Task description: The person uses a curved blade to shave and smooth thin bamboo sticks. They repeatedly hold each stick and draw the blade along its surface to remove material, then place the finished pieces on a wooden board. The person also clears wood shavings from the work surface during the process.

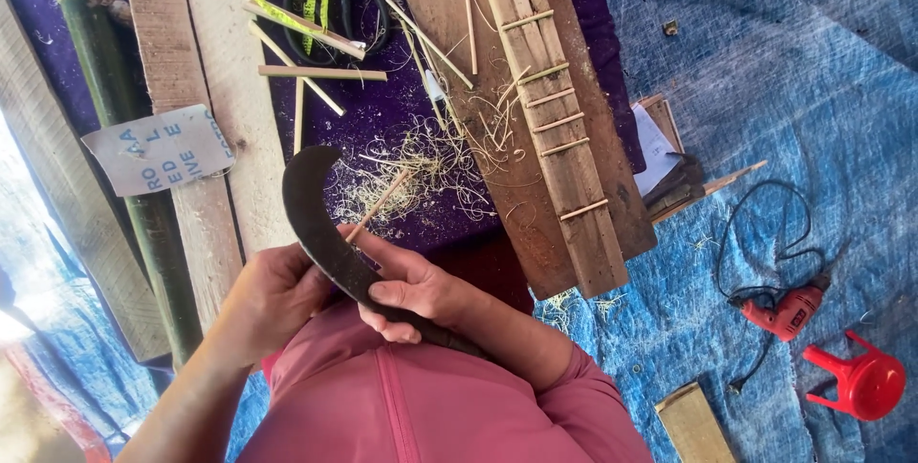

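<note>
While wood shavings (pixel 421 162) lie scattered on the purple cloth (pixel 382 119) ahead, a person's right hand (pixel 406 291) grips the handle of a dark curved knife (pixel 316 214), fingers wrapped tight around it. The left hand (pixel 273 296) closes beside the blade, pinching a thin bamboo stick (pixel 378 205) that crosses the knife's edge. Slatted wooden boards (pixel 555 109) lie beyond, and a red electric drill (pixel 789 310) rests on the blue tarp (pixel 813 90) to the right.

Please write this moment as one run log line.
right hand: grips curved knife | left hand: holds thin stick | shavings: on purple cloth
</note>
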